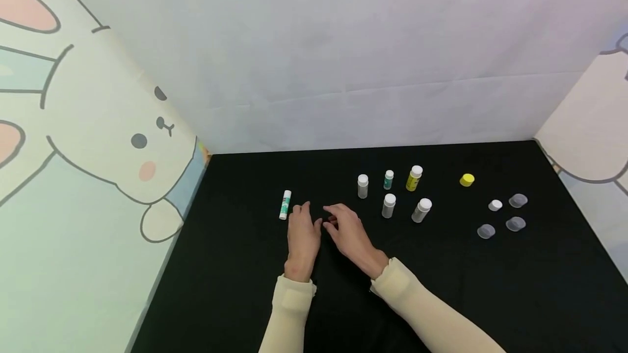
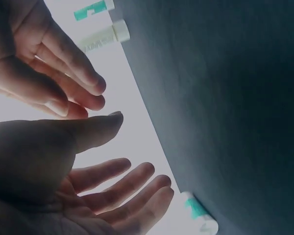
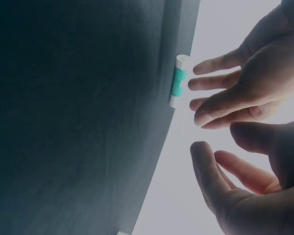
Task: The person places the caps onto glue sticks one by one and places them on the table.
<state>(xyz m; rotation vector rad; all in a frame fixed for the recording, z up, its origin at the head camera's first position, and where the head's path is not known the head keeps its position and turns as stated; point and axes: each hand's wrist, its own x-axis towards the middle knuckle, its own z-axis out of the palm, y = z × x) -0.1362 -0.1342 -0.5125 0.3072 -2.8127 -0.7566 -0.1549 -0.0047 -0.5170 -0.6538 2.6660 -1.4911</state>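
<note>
My left hand (image 1: 302, 236) and right hand (image 1: 352, 236) hover near each other over the black table, thumbs pointing inward with a small gap between them. Neither holds anything. In the left wrist view the left hand's fingers (image 2: 132, 188) are loosely bent. A similar loose bend shows in the right hand's fingers (image 3: 208, 169) in the right wrist view. Just beyond the left fingertips is a white tube with a green label (image 1: 285, 204), shaped like a glue stick; no hand touches it.
Right of the hands stand several white-capped small bottles (image 1: 388, 207), one green-labelled (image 1: 388, 180), one yellow-labelled (image 1: 414, 180). Farther right are a yellow cap (image 1: 467, 180), a white cap (image 1: 495, 205) and clear cups (image 1: 515, 224). A pale cloth wall (image 1: 343, 70) borders the table's (image 1: 235, 287) far edge.
</note>
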